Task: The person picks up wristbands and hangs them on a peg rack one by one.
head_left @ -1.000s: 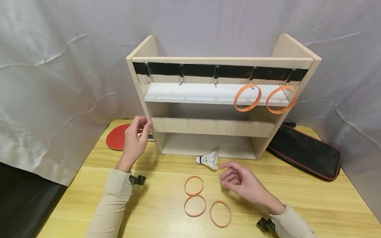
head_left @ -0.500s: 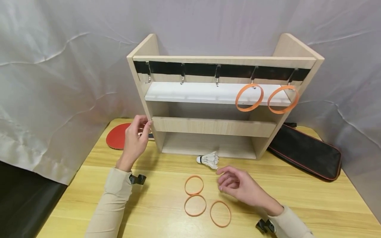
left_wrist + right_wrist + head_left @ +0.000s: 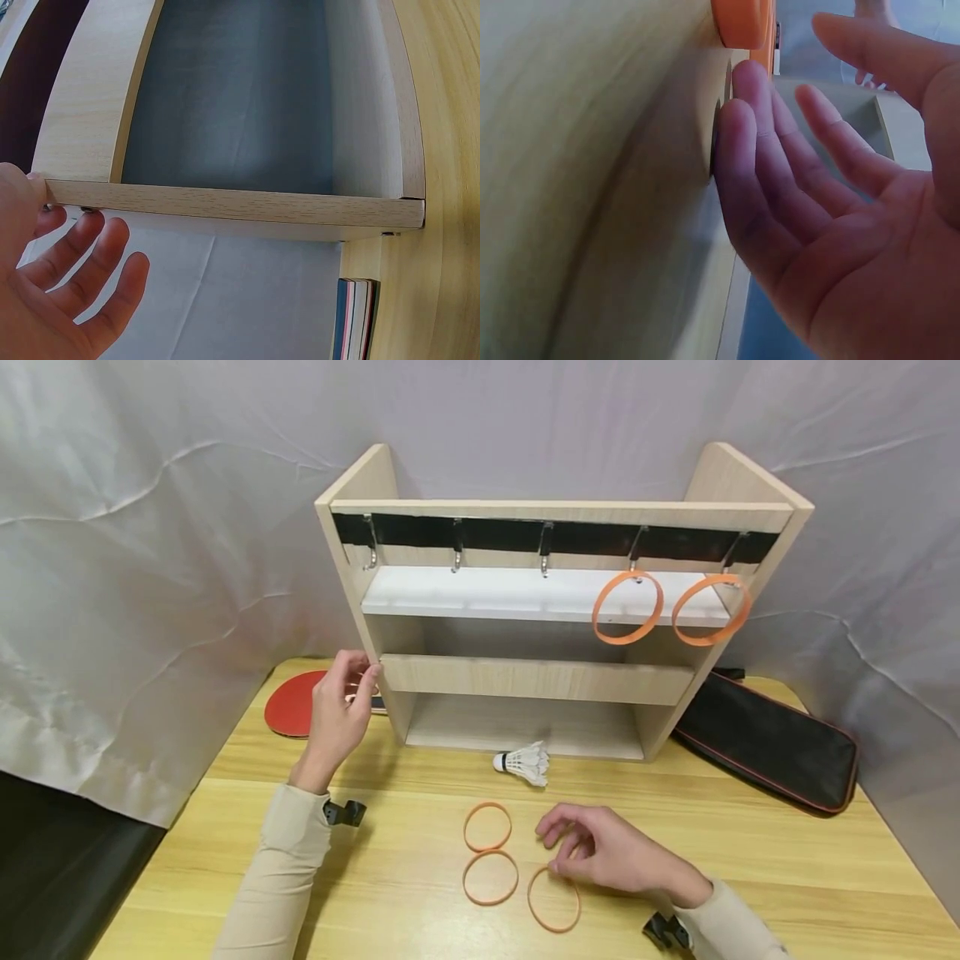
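Observation:
A light wooden shelf [image 3: 536,678] stands at the back of the table. My left hand [image 3: 339,710] grips the edge of its left side panel [image 3: 232,204], thumb in front and index finger behind, the other fingers spread. Three orange rings lie flat on the table. Above the rightmost one [image 3: 555,931], my right hand [image 3: 611,852] hovers low with bent fingers, the thumb overlapping its far rim. In the right wrist view, orange [image 3: 739,26] shows just past the fingertips, and thumb and fingers stand apart with nothing between them.
Two orange rings hang from the rightmost hooks, one ring [image 3: 595,610] left of the other ring [image 3: 675,614]. A shuttlecock [image 3: 525,762] lies before the shelf. A red table-tennis bat [image 3: 288,703] rests at the left, a black case [image 3: 765,743] at the right.
My right hand has come down toward the front, from beside the shuttlecock to the rightmost ring on the table. My left hand stays on the shelf's side.

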A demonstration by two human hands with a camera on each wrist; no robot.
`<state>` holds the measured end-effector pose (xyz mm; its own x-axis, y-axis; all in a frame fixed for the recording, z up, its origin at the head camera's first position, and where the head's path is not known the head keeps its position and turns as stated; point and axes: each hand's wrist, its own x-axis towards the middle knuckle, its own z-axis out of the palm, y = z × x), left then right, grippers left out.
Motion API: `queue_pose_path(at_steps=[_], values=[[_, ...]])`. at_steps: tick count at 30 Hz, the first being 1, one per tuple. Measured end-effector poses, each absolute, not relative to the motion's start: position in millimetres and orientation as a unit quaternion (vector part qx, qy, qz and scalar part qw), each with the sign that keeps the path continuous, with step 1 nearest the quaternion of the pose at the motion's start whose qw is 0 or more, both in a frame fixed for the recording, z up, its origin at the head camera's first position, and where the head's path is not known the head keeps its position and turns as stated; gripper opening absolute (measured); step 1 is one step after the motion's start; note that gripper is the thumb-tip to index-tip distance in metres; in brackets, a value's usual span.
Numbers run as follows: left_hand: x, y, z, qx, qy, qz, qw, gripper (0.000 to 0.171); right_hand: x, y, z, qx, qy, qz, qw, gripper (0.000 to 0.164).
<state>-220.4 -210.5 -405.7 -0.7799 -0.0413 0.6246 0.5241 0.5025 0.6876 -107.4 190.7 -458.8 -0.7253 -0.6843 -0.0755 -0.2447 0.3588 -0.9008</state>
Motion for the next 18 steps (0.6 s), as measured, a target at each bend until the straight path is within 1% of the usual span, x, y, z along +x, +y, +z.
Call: queue_pose_path(at_steps=[5,12,18], values=[[-221.0,-209.8,-406.4,-0.144,-0.818,-0.472,0.295,0.017,-104.8,191.1,-457.0,-0.304,0.793,-0.474,0.231,0.032],[-220.7,-210.7,-405.8,-0.142,-0.820,-0.470,0.294,0.017,-104.5,190.8,-458.3,-0.318,0.807,-0.444,0.224,0.026],[-220.9,-210.7,-407.0,-0.138,-0.821,-0.468,0.296,0.017,-103.3,190.2,-458.6,-0.324,0.819,-0.425,0.209,0.011]])
